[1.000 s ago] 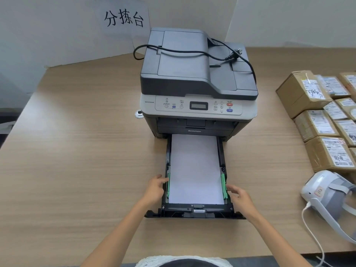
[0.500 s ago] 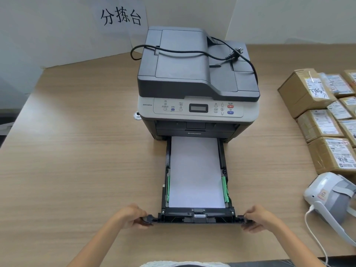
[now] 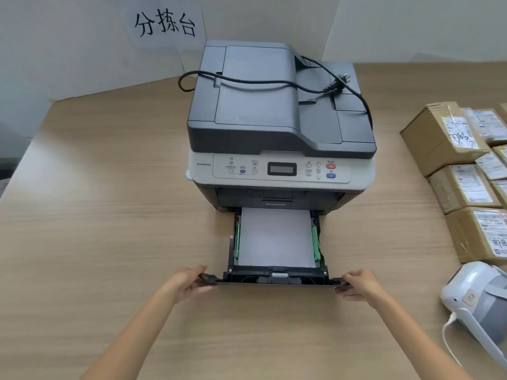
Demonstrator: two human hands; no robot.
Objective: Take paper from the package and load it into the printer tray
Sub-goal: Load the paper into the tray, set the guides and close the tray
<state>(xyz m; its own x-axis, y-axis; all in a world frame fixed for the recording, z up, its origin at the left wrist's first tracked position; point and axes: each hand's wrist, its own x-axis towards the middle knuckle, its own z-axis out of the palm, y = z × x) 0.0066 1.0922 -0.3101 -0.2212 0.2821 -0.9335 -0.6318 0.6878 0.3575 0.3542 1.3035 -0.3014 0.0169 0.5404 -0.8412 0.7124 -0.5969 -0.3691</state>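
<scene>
A grey and black printer [image 3: 279, 127] stands on the wooden table, its black power cord lying over the lid. Its black paper tray [image 3: 277, 278] sticks out of the front, partly slid in. White paper [image 3: 275, 237] lies flat in the tray between green side guides. My left hand [image 3: 186, 282] grips the tray's front left corner. My right hand [image 3: 362, 287] grips the front right corner. No paper package is in view.
Several taped cardboard parcels [image 3: 444, 135] with shipping labels lie along the right side of the table. A white headset [image 3: 480, 300] with a white cable sits at the near right. A paper sign with characters hangs on the wall behind.
My hands left the green side guides and took hold of the tray's front corners. The tray has since slid partway into the printer, so less paper shows.
</scene>
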